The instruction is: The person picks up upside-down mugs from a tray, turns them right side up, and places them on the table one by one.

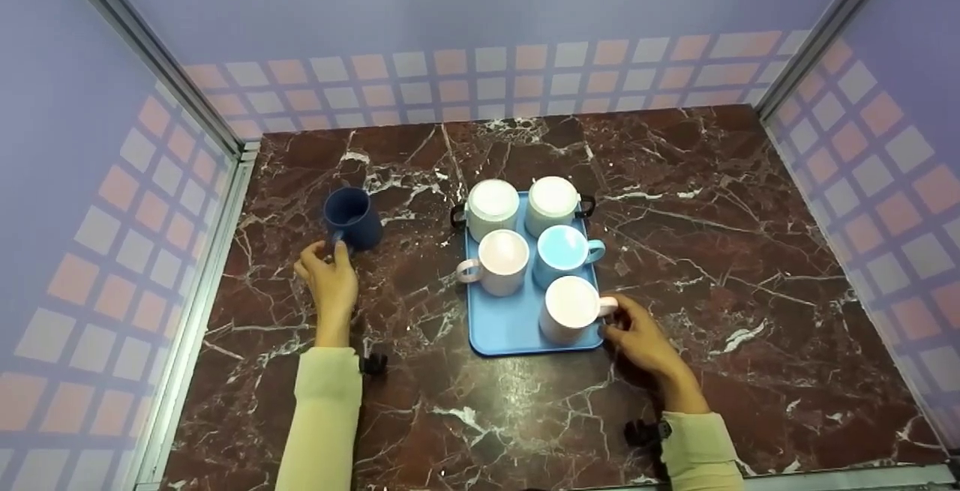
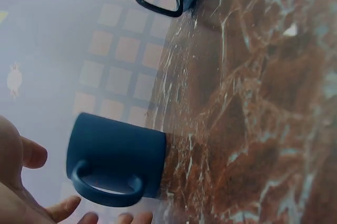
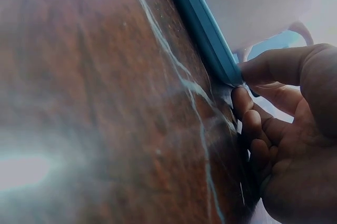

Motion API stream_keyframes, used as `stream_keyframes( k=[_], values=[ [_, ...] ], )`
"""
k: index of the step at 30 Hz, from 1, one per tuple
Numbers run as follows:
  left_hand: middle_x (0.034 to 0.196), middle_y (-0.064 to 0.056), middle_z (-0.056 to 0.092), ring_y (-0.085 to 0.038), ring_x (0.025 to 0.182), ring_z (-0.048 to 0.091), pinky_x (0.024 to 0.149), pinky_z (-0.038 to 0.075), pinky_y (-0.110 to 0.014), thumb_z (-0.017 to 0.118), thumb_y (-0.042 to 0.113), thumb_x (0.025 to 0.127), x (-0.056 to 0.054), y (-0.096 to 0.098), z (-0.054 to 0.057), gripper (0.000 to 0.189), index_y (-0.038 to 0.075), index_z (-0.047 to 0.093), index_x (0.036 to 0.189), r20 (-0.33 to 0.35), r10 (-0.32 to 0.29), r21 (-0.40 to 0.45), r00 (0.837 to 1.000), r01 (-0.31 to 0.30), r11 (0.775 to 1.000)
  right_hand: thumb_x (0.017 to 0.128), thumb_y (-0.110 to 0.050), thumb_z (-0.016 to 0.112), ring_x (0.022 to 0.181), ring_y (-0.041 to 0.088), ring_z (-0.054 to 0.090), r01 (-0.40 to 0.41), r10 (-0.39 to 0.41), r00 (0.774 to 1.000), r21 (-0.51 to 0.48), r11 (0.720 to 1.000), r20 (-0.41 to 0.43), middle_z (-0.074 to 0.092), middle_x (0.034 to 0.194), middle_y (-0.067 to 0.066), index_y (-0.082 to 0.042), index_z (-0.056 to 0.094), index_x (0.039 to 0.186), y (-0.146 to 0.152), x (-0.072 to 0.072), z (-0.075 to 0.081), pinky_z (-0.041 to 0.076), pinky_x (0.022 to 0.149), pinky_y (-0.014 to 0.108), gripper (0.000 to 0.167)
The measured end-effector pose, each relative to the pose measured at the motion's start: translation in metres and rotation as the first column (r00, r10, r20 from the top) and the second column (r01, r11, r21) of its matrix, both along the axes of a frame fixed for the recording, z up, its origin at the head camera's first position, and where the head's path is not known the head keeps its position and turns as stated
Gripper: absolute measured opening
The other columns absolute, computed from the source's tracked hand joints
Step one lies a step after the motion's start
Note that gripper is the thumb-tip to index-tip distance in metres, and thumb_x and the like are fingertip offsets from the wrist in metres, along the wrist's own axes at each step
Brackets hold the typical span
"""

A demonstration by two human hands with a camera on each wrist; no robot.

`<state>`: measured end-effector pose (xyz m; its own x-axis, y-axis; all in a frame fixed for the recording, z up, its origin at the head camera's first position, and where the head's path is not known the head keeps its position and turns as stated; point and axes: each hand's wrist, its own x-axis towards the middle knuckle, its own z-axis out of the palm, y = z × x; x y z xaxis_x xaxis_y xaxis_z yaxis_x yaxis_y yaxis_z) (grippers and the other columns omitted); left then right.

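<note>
A dark blue mug (image 1: 358,218) stands upright on the left of the table, its handle (image 2: 108,192) toward my left hand (image 1: 330,281). That hand's thumb and fingers are spread near the handle; the left wrist view shows nothing gripped. At the front right of a light blue tray (image 1: 504,333) is a pale pink mug (image 1: 566,318). My right hand (image 1: 637,337) pinches its handle, with the thumb on the near side. In the right wrist view, the thumb (image 3: 274,66) covers part of the handle beside the tray rim, and the lower fingers are curled.
Other mugs share the tray: two white ones (image 1: 491,214) with black handles at the back, a pale pink one (image 1: 504,266) at left, and a light blue one (image 1: 561,255). Panel walls (image 1: 465,4) border the dark marbled table (image 1: 420,401).
</note>
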<state>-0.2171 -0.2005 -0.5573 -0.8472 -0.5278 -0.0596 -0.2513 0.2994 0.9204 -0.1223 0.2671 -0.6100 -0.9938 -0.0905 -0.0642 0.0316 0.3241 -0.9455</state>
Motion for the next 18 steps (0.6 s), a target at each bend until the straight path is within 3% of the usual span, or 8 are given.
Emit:
stream_keyframes(
  k=[5, 9, 14, 18],
  values=[
    [0.143, -0.025, 0.028, -0.043, 0.128, 0.041, 0.110, 0.036, -0.052, 0.057, 0.027, 0.103, 0.016, 0.008, 0.001, 0.048, 0.001, 0.040, 0.140, -0.069, -0.004, -0.079, 0.998, -0.001, 0.997, 0.084, 0.012, 0.071, 0.076, 0.013, 0.050, -0.005, 0.005, 1.000, 0.004, 1.000, -0.001, 0.059, 0.091, 0.017, -0.001, 0.065, 0.123, -0.002, -0.001, 0.001, 0.043, 0.068, 0.023, 0.042],
    [0.138, -0.026, 0.033, -0.046, 0.131, 0.036, 0.114, 0.029, -0.058, 0.062, 0.027, 0.100, 0.032, 0.020, -0.002, 0.045, 0.003, 0.044, 0.134, -0.079, -0.033, -0.148, 0.996, 0.021, 0.989, 0.085, 0.010, 0.070, 0.077, 0.013, 0.050, -0.011, 0.011, 1.000, 0.015, 1.000, 0.007, 0.058, 0.091, 0.015, 0.000, 0.064, 0.125, -0.001, -0.001, 0.001, 0.043, 0.069, 0.023, 0.042],
    [0.133, -0.025, 0.041, -0.048, 0.128, 0.040, 0.111, 0.030, -0.059, 0.066, 0.022, 0.098, 0.050, 0.037, -0.008, 0.039, 0.003, 0.049, 0.128, -0.099, -0.074, -0.163, 0.992, 0.057, 0.985, 0.088, 0.008, 0.070, 0.077, 0.013, 0.050, -0.031, 0.031, 0.999, 0.028, 0.999, -0.005, 0.058, 0.091, 0.012, -0.001, 0.063, 0.126, 0.000, 0.001, 0.000, 0.043, 0.069, 0.023, 0.039],
    [0.128, -0.023, 0.044, -0.046, 0.124, 0.043, 0.104, 0.037, -0.058, 0.068, 0.018, 0.097, 0.062, 0.053, -0.009, 0.037, 0.002, 0.052, 0.126, -0.134, -0.164, -0.143, 0.977, 0.145, 0.979, 0.091, 0.007, 0.068, 0.078, 0.014, 0.053, -0.046, 0.046, 0.999, 0.013, 0.999, -0.003, 0.059, 0.093, 0.013, 0.000, 0.061, 0.128, 0.003, 0.005, 0.001, 0.046, 0.068, 0.024, 0.038]
  ],
)
